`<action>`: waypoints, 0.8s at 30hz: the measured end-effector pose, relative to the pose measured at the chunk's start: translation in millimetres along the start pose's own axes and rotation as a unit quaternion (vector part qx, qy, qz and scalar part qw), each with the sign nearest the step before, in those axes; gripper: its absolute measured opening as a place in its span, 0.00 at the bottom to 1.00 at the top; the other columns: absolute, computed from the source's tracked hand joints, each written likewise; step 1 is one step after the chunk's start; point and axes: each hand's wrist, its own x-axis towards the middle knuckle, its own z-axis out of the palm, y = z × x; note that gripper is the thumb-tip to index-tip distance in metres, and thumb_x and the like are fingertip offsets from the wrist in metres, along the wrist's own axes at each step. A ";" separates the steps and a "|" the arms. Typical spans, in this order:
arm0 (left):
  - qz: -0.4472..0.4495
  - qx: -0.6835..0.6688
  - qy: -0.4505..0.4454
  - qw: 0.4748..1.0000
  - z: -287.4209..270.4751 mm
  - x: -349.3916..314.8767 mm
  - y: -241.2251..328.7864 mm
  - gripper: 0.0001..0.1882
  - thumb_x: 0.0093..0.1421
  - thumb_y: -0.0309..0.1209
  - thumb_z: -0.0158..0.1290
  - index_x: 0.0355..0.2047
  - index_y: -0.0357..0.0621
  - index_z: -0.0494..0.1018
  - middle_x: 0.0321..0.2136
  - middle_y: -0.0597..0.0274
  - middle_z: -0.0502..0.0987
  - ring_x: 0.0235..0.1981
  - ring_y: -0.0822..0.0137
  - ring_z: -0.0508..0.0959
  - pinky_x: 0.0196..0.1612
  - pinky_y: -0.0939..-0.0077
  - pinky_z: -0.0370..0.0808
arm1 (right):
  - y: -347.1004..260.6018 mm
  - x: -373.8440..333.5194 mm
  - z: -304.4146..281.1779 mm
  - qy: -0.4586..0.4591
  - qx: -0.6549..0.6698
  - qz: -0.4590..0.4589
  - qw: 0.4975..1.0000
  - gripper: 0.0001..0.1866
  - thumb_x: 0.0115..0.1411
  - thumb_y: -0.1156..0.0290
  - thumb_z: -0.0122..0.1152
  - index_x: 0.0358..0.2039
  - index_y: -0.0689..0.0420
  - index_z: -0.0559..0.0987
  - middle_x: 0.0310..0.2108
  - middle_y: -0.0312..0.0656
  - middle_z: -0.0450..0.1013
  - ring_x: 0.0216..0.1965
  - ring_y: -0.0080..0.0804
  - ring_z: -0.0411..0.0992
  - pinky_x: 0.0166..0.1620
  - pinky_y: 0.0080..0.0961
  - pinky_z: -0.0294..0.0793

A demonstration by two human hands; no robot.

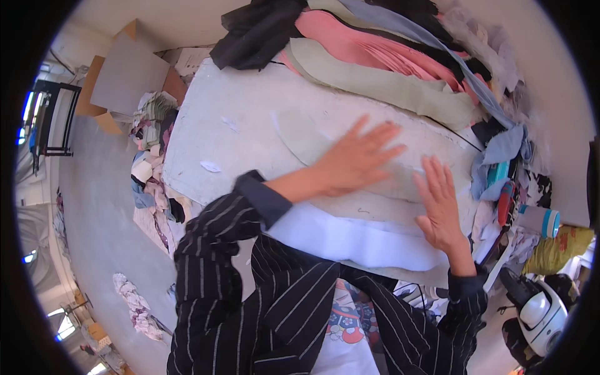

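Observation:
A curved pale green fabric piece lies flat on the white table, partly covered by my left hand. That hand is slightly blurred, its fingers spread and holding nothing, over the piece's right part. Farther right, my right hand is raised with its fingers stretched and holds nothing; I cannot tell whether it touches the surface. Nearer to me, a long white fabric strip lies along the table's front edge, its right end beside my right hand.
Stacked pink fabric pieces, a pale green layer and black fabric lie at the far side. Small white scraps are on the table. Fabric scraps heap at the left, near a cardboard box. A container stands right.

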 end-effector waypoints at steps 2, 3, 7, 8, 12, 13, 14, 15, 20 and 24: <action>-0.044 0.031 -0.023 0.998 -23.6 -34.2 -22.0 0.33 0.63 0.41 0.50 0.68 0.50 0.57 0.71 0.57 0.49 0.72 0.58 0.48 0.72 0.49 0.37 | -1.1 26.6 2.0 -0.074 -0.084 -0.091 0.990 0.36 0.66 0.43 0.38 0.68 0.51 0.59 0.72 0.47 0.47 0.73 0.47 0.41 0.71 0.52 0.32; -0.042 0.085 -0.039 0.995 -36.0 -47.6 -32.7 0.33 0.63 0.42 0.50 0.67 0.49 0.58 0.71 0.56 0.50 0.72 0.59 0.49 0.72 0.49 0.39 | -1.5 38.3 2.4 -0.093 -0.088 -0.115 0.985 0.36 0.65 0.44 0.40 0.68 0.50 0.59 0.72 0.46 0.47 0.73 0.45 0.41 0.72 0.52 0.32; -0.081 0.156 -0.099 0.979 -60.1 -79.6 -51.5 0.35 0.63 0.50 0.48 0.67 0.50 0.57 0.71 0.55 0.49 0.72 0.57 0.47 0.72 0.49 0.39 | 8.3 67.3 27.9 -0.145 -0.042 -0.173 0.973 0.37 0.62 0.47 0.47 0.68 0.49 0.59 0.72 0.44 0.46 0.74 0.41 0.40 0.72 0.51 0.31; -0.079 0.158 -0.108 0.978 -60.2 -80.1 -56.4 0.36 0.64 0.53 0.45 0.68 0.51 0.57 0.71 0.56 0.48 0.72 0.56 0.46 0.72 0.48 0.37 | 10.7 68.4 30.8 -0.150 -0.017 -0.172 0.973 0.37 0.62 0.48 0.48 0.69 0.49 0.59 0.72 0.44 0.46 0.74 0.41 0.40 0.72 0.51 0.31; -0.087 0.155 -0.117 0.977 -56.0 -90.7 -58.2 0.39 0.62 0.60 0.42 0.68 0.56 0.57 0.71 0.55 0.47 0.72 0.55 0.45 0.72 0.48 0.36 | 17.8 57.9 27.2 -0.166 -0.044 -0.169 0.971 0.38 0.63 0.44 0.44 0.69 0.51 0.58 0.72 0.45 0.46 0.74 0.42 0.40 0.73 0.48 0.30; -0.089 0.151 -0.115 0.978 -56.1 -91.9 -58.4 0.39 0.61 0.61 0.42 0.68 0.57 0.58 0.71 0.56 0.47 0.72 0.55 0.45 0.72 0.48 0.36 | 24.8 46.0 27.6 -0.162 -0.047 -0.160 0.973 0.39 0.63 0.43 0.43 0.69 0.52 0.58 0.72 0.46 0.46 0.74 0.43 0.40 0.73 0.48 0.30; -0.090 0.147 -0.114 0.978 -56.2 -92.6 -58.7 0.39 0.61 0.62 0.42 0.68 0.58 0.58 0.71 0.56 0.47 0.72 0.55 0.45 0.72 0.48 0.36 | 32.0 33.7 27.6 -0.159 -0.049 -0.150 0.975 0.39 0.64 0.42 0.41 0.69 0.53 0.58 0.72 0.47 0.46 0.74 0.43 0.40 0.72 0.48 0.30; -0.094 0.143 -0.114 0.979 -56.0 -95.4 -56.5 0.39 0.61 0.62 0.42 0.67 0.59 0.59 0.71 0.56 0.47 0.72 0.55 0.45 0.72 0.48 0.36 | 38.0 21.9 27.1 -0.150 -0.045 -0.132 0.979 0.39 0.65 0.40 0.39 0.69 0.53 0.58 0.72 0.48 0.46 0.74 0.44 0.40 0.72 0.47 0.30; -0.088 0.142 -0.104 0.980 -54.0 -96.9 -58.3 0.39 0.60 0.64 0.41 0.67 0.59 0.60 0.71 0.55 0.47 0.72 0.54 0.45 0.72 0.48 0.36 | 66.0 -31.1 15.5 -0.095 -0.055 -0.036 0.993 0.40 0.67 0.39 0.32 0.69 0.55 0.58 0.71 0.52 0.47 0.73 0.50 0.42 0.72 0.46 0.33; -0.084 0.141 -0.103 0.981 -53.7 -97.8 -63.7 0.40 0.62 0.64 0.40 0.68 0.58 0.58 0.71 0.55 0.47 0.72 0.54 0.45 0.72 0.48 0.36 | 61.0 -27.2 -7.2 -0.059 -0.020 -0.030 0.998 0.33 0.67 0.46 0.44 0.64 0.56 0.65 0.69 0.52 0.53 0.71 0.51 0.49 0.71 0.48 0.43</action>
